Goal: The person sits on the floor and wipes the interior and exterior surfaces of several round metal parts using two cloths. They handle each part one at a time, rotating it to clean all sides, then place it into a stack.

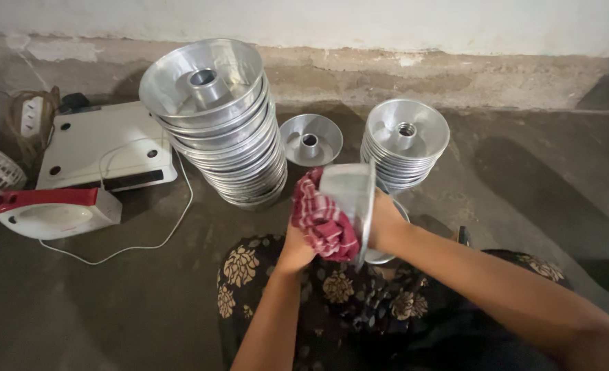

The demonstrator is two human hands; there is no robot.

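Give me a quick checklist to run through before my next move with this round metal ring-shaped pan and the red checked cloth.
1. Right hand holds the round metal ring-shaped pan: ok.
2. Left hand grips the red checked cloth: ok.
3. Cloth pressed against the pan: ok.
4. Pan fully clean: cannot tell.
5. Tall stack of metal pans standing straight: not ok, it leans.
6. White power cord apart from hands: ok.

Looking like home-based baking workspace: person sitting on bare concrete floor [524,172], rough plaster wall [387,20] behind, 2 stacks of aluminium tube cake moulds [215,124] standing beside electric hand mixer [50,209] and kitchen scale [102,148].
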